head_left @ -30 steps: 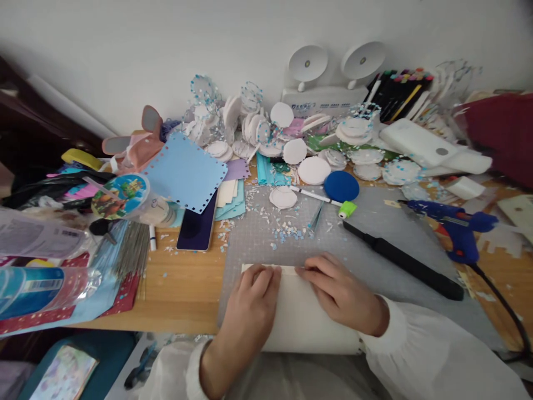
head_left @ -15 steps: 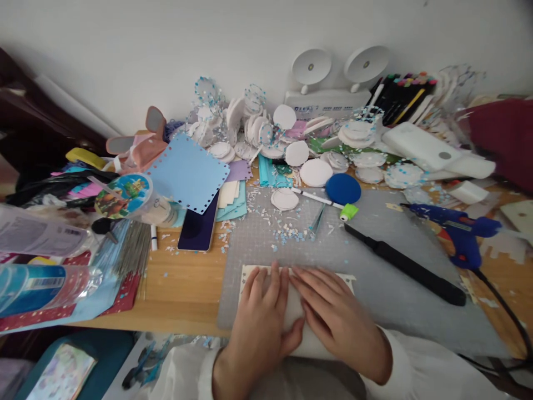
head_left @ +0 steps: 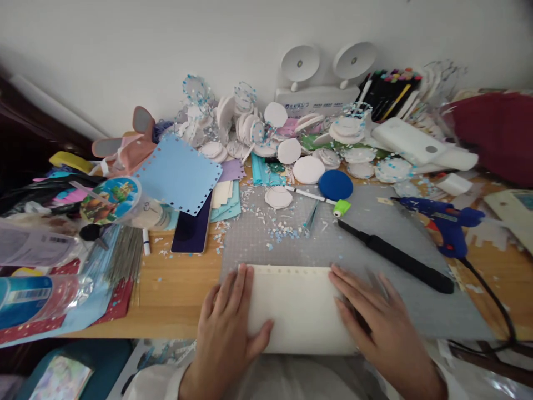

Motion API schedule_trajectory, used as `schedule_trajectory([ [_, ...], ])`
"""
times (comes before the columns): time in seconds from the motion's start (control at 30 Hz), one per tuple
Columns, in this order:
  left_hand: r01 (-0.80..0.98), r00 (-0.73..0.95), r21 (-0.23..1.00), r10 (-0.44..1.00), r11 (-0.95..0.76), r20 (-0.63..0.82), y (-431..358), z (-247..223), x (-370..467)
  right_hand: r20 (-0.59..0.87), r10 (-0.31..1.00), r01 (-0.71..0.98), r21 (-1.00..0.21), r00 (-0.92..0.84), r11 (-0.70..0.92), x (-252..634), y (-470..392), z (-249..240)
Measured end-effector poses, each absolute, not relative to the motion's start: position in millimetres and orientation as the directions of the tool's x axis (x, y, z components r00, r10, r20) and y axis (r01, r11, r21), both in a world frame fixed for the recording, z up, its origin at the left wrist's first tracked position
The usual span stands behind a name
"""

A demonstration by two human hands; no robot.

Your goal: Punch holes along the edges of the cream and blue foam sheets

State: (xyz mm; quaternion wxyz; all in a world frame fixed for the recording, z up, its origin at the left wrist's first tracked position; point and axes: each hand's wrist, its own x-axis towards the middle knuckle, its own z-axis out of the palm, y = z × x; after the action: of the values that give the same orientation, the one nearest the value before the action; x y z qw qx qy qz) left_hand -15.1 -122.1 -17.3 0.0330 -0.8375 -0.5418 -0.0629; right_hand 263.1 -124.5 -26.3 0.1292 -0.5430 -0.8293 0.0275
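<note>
Cream sheet [head_left: 300, 319]: lies at the near side of the grey cutting mat [head_left: 266, 247], directly before the person, reaching the front edge of the worktop [head_left: 179, 297].
Left hand [head_left: 227, 328]: open and palm down over the sheet's left end, fingertips at the far edge, thumb laid inward; it grips nothing.
Right hand [head_left: 381, 328]: open, fingertips at the far right corner, clenched on nothing; blur leaves it unclear whether they press or only rest.
Smoothing the edge: best done, in judgement, with one hand anchoring an end while the other draws outward along the far edge under even pressure, keeping the corners square.
Marked band [head_left: 308, 271]: a narrow strip along the far edge, bearing a row of small spots; this side faces the wall.
Long axis: left to right, roughly parallel to the worktop's front edge.
Beyond the sheet: paper scraps [head_left: 287, 230] lie on the mat, well clear of the band; the black-handled tool [head_left: 400, 258] slants at the right.
</note>
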Motion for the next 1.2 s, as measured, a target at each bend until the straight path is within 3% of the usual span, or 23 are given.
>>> schedule_trajectory([
  [0.3,0.94,0.338,0.0,0.927,-0.342,0.164,-112,-11,-20,0.219,0.829,0.819,-0.161,-0.514,0.551,254,-133,-26],
  [0.53,0.949,0.299,0.049,0.941,-0.31,0.156,-104,0,-13,0.221,0.868,0.864,-0.151,-0.445,0.481,240,-142,-31],
  [0.73,0.88,0.439,0.153,0.893,-0.45,0.098,-118,-5,22,0.234,0.854,0.852,-0.146,-0.465,0.503,243,-139,-34],
  [0.83,0.895,0.409,0.149,0.907,-0.42,0.1,-122,-15,34,0.271,0.843,0.845,-0.15,-0.464,0.513,256,-129,-30],
  [0.93,0.901,0.406,0.123,0.909,-0.415,0.092,-121,-21,34,0.386,0.885,0.93,-0.146,-0.261,0.338,282,-109,-22],
  [1.0,0.891,0.435,0.11,0.897,-0.441,0.074,-119,-21,29,0.415,0.907,0.992,-0.071,-0.07,0.109,303,-95,-20],
  [1.07,0.88,0.462,0.101,0.885,-0.465,0.056,-116,-19,23,0.387,0.922,1.0,0.023,0.001,-0.011,322,-84,-22],
  [1.2,0.882,0.46,0.087,0.886,-0.463,0.053,-115,-16,18,0.277,0.953,0.992,0.064,-0.125,0.111,344,-76,-30],
])
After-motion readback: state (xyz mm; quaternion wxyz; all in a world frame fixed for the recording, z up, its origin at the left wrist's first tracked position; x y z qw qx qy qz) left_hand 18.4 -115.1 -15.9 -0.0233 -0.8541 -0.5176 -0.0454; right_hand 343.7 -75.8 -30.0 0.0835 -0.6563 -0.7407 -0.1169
